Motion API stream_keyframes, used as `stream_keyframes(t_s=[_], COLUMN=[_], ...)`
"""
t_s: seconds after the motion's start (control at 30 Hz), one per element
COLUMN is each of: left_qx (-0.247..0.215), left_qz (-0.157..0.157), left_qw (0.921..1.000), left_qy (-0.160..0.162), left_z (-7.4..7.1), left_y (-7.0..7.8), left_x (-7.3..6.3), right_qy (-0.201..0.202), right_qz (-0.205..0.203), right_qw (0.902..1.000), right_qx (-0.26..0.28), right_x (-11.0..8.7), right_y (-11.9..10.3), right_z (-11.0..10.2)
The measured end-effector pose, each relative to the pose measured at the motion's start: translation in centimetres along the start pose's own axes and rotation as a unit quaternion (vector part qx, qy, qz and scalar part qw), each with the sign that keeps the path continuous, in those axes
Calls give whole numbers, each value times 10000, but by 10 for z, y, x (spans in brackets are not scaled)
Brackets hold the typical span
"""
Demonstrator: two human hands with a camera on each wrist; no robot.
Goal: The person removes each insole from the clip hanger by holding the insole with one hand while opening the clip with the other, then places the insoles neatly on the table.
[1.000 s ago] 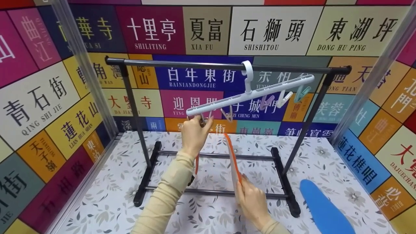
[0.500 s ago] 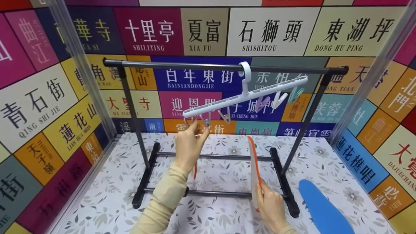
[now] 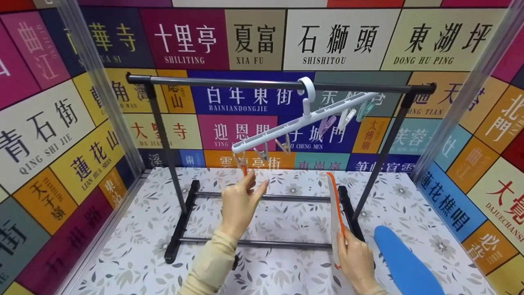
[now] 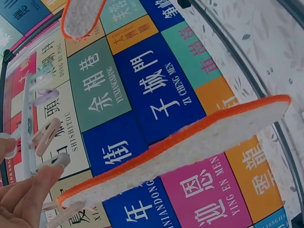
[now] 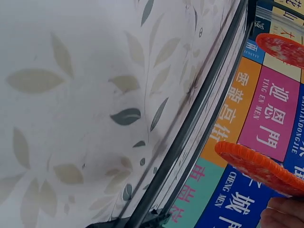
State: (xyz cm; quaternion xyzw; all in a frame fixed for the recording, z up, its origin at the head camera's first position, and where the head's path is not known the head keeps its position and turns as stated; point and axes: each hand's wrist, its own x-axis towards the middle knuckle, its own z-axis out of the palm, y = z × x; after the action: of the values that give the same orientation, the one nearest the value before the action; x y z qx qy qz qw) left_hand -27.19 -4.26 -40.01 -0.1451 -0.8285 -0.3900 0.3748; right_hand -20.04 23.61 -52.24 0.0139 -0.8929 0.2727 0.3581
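Observation:
A white clip hanger (image 3: 303,121) hangs tilted from the rack bar, its left end low. At that end an insole (image 4: 175,152) with a white face and orange rim hangs from a clip (image 3: 240,159). In the head view my left hand (image 3: 239,205) covers most of this insole. Its thumb and fingers are spread just below the clip, with a gap between them. My right hand (image 3: 356,256) grips a second orange-rimmed insole (image 3: 336,209) by its lower part, upright and edge-on. In the right wrist view its face (image 5: 261,166) looks red-orange.
A black metal rack (image 3: 196,81) stands on the flower-patterned tabletop (image 3: 135,262). Several clips hang along the hanger, among them a purple clip (image 3: 326,126) and a green clip (image 3: 365,111). A blue insole (image 3: 405,262) lies at the right. Printed sign panels (image 3: 254,37) line the walls.
My left hand has come down from the hanger's left clip, where an orange insole edge now shows. My right hand has moved right with its insole. The hanger has swivelled slightly.

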Motion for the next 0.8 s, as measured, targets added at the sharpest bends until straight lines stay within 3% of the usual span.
stream_keyframes(t_s=[0.2, 0.4, 0.67, 0.8], left_qx=[73, 271, 343, 458], left_qz=[130, 48, -43, -147], left_qw=[9996, 9987, 9972, 9946], left_qy=[-221, -431, -669, -914], left_z=[-1, -4, 0, 2], left_y=[0, -2, -7, -6], left_x=[-20, -31, -50, -60], right_qy=[67, 64, -351, -812], right_qz=[-122, -131, 488, 988], right_qw=[9997, 9990, 9938, 9837], right_qx=[-222, -426, -939, -1261], right_x=[2, 3, 0, -1], right_y=[12, 31, 56, 75], right_z=[-13, -34, -62, -78])
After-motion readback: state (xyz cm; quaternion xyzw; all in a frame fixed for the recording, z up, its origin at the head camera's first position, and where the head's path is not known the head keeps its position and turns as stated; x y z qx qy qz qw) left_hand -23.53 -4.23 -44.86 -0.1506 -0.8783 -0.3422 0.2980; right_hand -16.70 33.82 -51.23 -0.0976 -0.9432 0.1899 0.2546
